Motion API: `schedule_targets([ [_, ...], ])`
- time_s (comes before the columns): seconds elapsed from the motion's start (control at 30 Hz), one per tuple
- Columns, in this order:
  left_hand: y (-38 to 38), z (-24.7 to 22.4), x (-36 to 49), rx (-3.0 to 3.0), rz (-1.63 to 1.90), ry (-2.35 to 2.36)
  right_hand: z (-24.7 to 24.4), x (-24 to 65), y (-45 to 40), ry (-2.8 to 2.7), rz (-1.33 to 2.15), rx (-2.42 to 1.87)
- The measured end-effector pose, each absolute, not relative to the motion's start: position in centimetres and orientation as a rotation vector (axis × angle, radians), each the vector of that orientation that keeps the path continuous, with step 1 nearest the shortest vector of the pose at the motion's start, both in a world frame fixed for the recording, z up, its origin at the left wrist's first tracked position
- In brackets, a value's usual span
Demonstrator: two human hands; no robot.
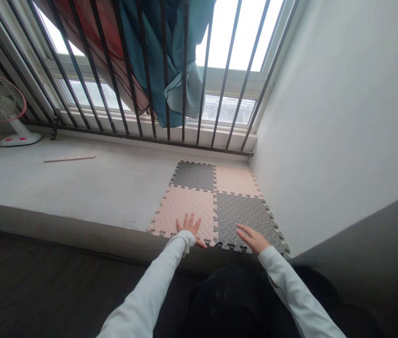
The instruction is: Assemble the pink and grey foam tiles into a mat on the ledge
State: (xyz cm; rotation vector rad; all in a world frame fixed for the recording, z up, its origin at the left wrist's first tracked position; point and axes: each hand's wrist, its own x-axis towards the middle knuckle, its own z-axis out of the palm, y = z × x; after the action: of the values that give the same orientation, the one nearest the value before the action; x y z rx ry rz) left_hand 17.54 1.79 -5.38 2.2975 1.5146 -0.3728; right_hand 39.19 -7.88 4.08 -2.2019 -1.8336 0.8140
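Several interlocking foam mat tiles lie joined in a square on the white ledge. My left hand (189, 229) rests with fingers spread on the near left pink foam tile (188, 204). My right hand (252, 237) is over the near right grey foam tile (243, 213), its fingers stretched out and holding nothing; whether it presses on the tile I cannot tell. Behind these two lie a grey foam tile (194, 175) on the left and a pink foam tile (237, 181) on the right. The near toothed edges reach the ledge's front edge.
The white ledge (121, 192) runs left, with a thin stick (69, 159) on it and a fan (19, 136) at the far left. Dark railings (125, 136) stand before the window, with curtains (171, 70) behind them. A white wall (343, 117) borders the right.
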Motion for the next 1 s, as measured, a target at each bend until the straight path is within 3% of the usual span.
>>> schedule_targets([
  [0.1, 1.8, -5.7, 17.5, 2.311, -0.347, 1.52, 7.5, 33.1, -13.3, -2.206, 0.875, -1.4],
  [0.2, 1.8, -5.7, 17.6, 2.306, -0.339, 1.511, 8.5, 31.1, -16.7, -2.36, 0.8, -1.226],
  [0.3, 1.7, -5.6, 17.6, 2.299, -0.339, 1.511, 7.1, 35.9, -16.8, -2.189, 0.943, -1.897],
  [0.37, 1.6, -5.5, 17.6, 2.301, -0.339, 1.52, 6.2, 40.3, -16.7, -2.01, 0.696, -2.603],
  [0.4, 1.6, -5.5, 17.6, 2.304, -0.339, 1.523, 6.0, 41.8, -16.9, -1.963, 0.57, -2.712],
  [0.53, 1.5, -5.3, 17.7, 2.312, -0.351, 1.534, 6.6, 39.9, -19.5, -2.113, 0.505, -1.962],
  [0.63, 1.5, -5.1, 17.8, 2.306, -0.384, 1.549, 7.0, 36.3, -20.6, -2.527, 0.714, -1.423],
  [0.67, 1.5, -5.1, 17.8, 2.305, -0.394, 1.555, 7.1, 36.3, -20.5, -2.541, 0.737, -1.53],
  [0.73, 1.5, -5.1, 17.9, 2.304, -0.409, 1.568, 7.4, 38.5, -20.0, -2.338, 0.622, -2.247],
  [0.77, 1.5, -5.1, 17.9, 2.305, -0.411, 1.575, 7.6, 40.3, -19.9, -2.131, 0.43, -2.654],
  [0.83, 1.5, -5.1, 17.9, 2.302, -0.417, 1.582, 7.9, 43.4, -20.2, -1.766, 0.043, -2.968],
  [1.0, 1.5, -5.0, 17.9, 2.304, -0.417, 1.576, 5.6, 43.9, -22.5, -2.106, 0.68, -1.876],
])
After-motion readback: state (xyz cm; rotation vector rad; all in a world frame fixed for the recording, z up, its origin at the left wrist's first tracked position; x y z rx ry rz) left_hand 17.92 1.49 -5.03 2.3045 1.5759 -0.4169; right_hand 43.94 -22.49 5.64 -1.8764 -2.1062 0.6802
